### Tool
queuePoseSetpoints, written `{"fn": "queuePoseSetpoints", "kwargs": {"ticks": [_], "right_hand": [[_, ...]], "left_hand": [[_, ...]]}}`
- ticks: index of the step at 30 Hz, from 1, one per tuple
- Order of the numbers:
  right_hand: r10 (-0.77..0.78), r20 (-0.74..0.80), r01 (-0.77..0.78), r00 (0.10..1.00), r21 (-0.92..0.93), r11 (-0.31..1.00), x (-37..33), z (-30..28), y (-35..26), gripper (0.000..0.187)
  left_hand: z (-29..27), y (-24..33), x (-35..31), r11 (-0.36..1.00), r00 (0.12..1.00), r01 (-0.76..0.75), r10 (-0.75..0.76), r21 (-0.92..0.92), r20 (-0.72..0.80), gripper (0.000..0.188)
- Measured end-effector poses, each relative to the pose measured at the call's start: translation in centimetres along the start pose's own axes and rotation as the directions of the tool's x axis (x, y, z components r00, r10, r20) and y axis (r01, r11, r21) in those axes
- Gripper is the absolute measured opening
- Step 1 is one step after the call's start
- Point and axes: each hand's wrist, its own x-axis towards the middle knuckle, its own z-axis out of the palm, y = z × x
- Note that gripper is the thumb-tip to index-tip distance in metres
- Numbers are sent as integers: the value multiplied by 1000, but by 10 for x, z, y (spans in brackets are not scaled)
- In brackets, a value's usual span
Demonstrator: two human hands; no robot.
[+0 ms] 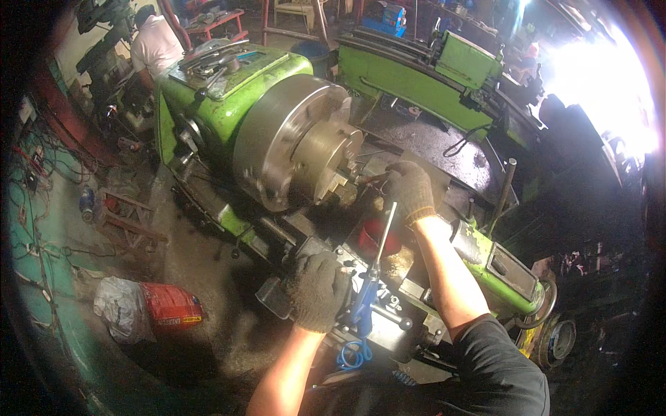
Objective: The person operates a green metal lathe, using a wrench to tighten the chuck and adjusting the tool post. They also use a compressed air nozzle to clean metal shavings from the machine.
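Observation:
A large lathe chuck on the green headstock looks smeared, as if turning. A smaller round chuck or workpiece with jaws sits at its front. My right hand, in a dark knit glove, reaches close to the jaws; its fingers are closed, and what they hold is hard to make out. My left hand, also gloved, is curled over a part of the lathe carriage, its grip partly hidden. Beside it lies a blue air blow gun with a long thin nozzle. A red container stands under my right wrist.
The green tailstock with its handwheel is at the right. Behind stands another green machine. A person in a light shirt is at the back left. A red and white sack lies on the floor at the left.

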Motion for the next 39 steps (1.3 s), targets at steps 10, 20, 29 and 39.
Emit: {"fn": "queuePoseSetpoints", "kwargs": {"ticks": [10,20,29,39], "right_hand": [[-43,14,43,999,43,998,15,5,19,37],[-24,10,24,1000,34,999,16,6,26,37],[-62,-97,66,993,44,997,-5,-1,10,32],[-347,-44,297,937,-423,856,7,9,15,26]], "left_hand": [[5,-2,8,998,996,-43,47,45,-82,19],[6,-3,7,998,994,-59,60,13,-89,16],[7,-7,6,997,994,-63,65,33,-87,20],[-3,4,8,999,999,42,-42,-5,27,26]]}}
